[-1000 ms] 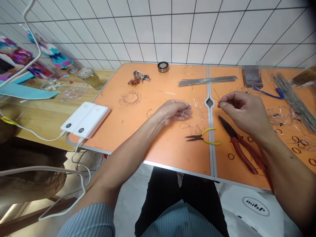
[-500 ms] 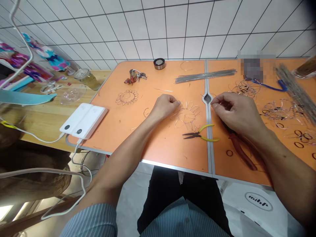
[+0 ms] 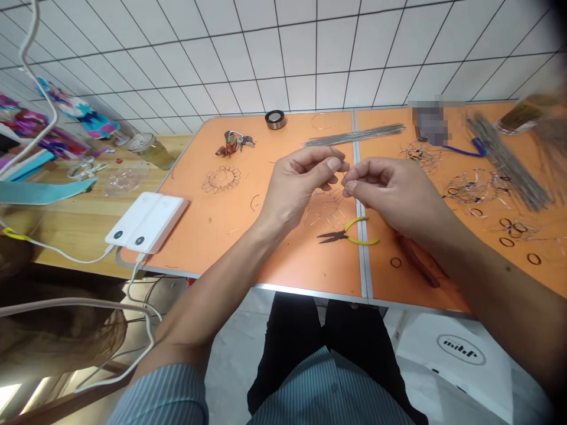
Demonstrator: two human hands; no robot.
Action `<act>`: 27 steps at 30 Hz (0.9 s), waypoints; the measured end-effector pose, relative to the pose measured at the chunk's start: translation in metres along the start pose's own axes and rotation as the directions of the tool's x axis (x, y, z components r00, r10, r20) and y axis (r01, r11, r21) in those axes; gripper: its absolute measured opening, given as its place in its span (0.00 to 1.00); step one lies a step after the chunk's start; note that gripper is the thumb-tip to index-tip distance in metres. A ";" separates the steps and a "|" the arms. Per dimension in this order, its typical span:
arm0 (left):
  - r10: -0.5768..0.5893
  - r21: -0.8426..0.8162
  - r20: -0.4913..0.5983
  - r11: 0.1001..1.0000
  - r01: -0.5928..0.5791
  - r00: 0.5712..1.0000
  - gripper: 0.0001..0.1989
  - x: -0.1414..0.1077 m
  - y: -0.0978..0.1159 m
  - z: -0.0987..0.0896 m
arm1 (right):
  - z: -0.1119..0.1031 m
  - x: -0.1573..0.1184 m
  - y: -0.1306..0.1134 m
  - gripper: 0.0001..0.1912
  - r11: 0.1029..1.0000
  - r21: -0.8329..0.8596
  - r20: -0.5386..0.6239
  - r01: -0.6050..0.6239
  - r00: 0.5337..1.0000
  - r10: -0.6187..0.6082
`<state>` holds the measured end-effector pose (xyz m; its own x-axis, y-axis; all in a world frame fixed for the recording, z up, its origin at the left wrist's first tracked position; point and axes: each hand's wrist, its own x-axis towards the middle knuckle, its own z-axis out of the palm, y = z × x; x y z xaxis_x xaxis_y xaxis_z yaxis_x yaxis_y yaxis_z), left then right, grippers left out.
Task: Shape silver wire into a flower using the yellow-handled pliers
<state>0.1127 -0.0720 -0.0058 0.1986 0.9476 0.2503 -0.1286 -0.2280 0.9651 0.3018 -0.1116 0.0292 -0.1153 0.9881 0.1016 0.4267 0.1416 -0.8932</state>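
My left hand (image 3: 295, 186) and my right hand (image 3: 390, 189) are raised above the orange table (image 3: 266, 248), their fingertips meeting. Both pinch a short thin wire (image 3: 344, 170) that is barely visible between them. Below the hands a flower-shaped wire frame (image 3: 325, 211) lies flat on the table. Small yellow-handled pliers (image 3: 349, 236) lie just in front of the frame. Red-handled pliers (image 3: 419, 268) are mostly hidden under my right forearm.
A second wire flower (image 3: 221, 177), keys (image 3: 233, 143), a tape roll (image 3: 275, 119) and a bundle of straight wires (image 3: 354, 134) lie farther back. Wire shapes (image 3: 478, 186) and small rings (image 3: 396, 262) sit at the right. White power banks (image 3: 146, 221) rest on the left edge.
Both hands have lifted off the table and come together. The left hand let go of the wire flower frame, which stays on the table. The view shifted slightly.
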 end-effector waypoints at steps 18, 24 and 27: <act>-0.168 -0.130 -0.268 0.982 0.137 0.949 0.05 0.021 0.012 -0.031 | -0.097 -0.115 0.092 0.17 0.644 -0.737 -0.111 -0.204 0.977 0.183; -0.190 -0.070 -0.290 0.982 0.177 0.938 0.08 0.030 0.000 -0.040 | -0.055 -0.115 0.070 0.09 0.704 -0.702 0.122 0.105 0.992 -0.027; -0.191 -0.030 -0.294 0.981 0.190 0.937 0.08 0.032 -0.005 -0.040 | -0.030 -0.090 0.070 0.11 0.624 -0.719 0.289 0.308 0.948 -0.134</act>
<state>0.0806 -0.0320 -0.0053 -0.0748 0.9968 0.0278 -0.1177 -0.0365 0.9924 0.3692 -0.1891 -0.0288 -0.4260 0.9003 0.0894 0.8752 0.4352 -0.2112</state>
